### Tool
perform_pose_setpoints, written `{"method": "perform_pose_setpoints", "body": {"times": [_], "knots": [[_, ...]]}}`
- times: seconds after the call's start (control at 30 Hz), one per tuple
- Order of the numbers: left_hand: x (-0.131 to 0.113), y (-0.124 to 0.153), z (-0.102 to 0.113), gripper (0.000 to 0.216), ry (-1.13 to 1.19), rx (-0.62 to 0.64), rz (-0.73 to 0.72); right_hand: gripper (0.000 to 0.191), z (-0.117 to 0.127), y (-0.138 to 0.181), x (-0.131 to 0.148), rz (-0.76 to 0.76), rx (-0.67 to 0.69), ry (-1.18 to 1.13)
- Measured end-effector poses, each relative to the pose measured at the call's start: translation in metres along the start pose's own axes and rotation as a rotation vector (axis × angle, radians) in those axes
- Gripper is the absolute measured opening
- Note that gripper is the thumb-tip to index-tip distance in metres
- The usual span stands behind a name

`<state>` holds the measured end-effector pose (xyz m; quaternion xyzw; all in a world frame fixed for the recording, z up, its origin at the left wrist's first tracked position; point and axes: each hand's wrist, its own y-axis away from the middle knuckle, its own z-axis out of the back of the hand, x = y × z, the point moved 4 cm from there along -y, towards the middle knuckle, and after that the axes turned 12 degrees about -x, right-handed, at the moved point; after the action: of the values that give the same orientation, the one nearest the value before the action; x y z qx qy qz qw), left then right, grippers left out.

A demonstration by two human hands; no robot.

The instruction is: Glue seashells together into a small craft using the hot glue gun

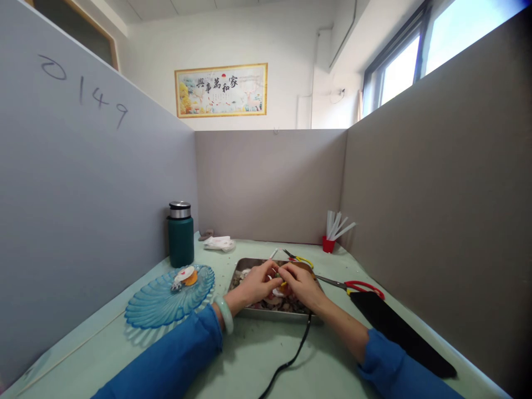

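Observation:
Over a metal tray (270, 315) full of small mixed pieces, possibly shells, my two hands meet with fingertips close together. My left hand (260, 281), with a pale green bangle (224, 315) at its wrist, is closed in a pinch. Opposite it, my right hand (302, 284) is closed too, thumb and fingers touching. Something small and greenish shows between the fingertips, too small and covered to name. White and orange pieces lie in the tray below the hands. A black cord (293, 357) runs from the tray's front edge towards me.
To the left stand a blue scalloped plate (152, 302) with a white-and-orange piece on it, and a green bottle (180, 238). At right are red-handled scissors (361, 287), a black strip (401, 332), yellow-handled pliers (303, 258) and a red cup (328, 244) of white sticks. Grey partitions (270, 183) enclose the table.

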<state>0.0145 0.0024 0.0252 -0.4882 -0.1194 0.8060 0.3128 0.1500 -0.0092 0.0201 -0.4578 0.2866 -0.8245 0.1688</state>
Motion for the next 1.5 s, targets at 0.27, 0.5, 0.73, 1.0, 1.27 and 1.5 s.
{"method": "perform_pose_setpoints", "body": {"times": [0.27, 0.5, 0.73, 1.0, 1.27, 1.5], "knots": [[0.0015, -0.0007, -0.0005, 0.024, 0.016, -0.013, 0.022, 0.036, -0.0005, 0.0007, -0.0008, -0.022, 0.007, -0.008], [0.002, 0.0, -0.0003, 0.023, 0.015, -0.003, 0.015, 0.035, -0.0005, 0.0005, 0.0004, -0.016, 0.016, -0.015], [-0.0001, 0.0002, 0.0005, 0.021, 0.026, 0.002, 0.014, 0.042, -0.0022, 0.0002, -0.004, -0.065, 0.012, -0.056], [0.0019, -0.0003, -0.0003, 0.021, 0.042, 0.002, 0.002, 0.04, -0.0026, 0.0, -0.0048, -0.062, 0.01, -0.039], [0.0039, -0.0004, -0.0006, 0.023, 0.024, -0.009, -0.002, 0.037, -0.0021, -0.0003, -0.0032, -0.042, 0.006, -0.06], [0.0032, -0.001, -0.0008, 0.02, 0.04, -0.003, -0.006, 0.037, -0.0018, -0.0001, -0.0019, -0.033, 0.009, -0.041]]}}
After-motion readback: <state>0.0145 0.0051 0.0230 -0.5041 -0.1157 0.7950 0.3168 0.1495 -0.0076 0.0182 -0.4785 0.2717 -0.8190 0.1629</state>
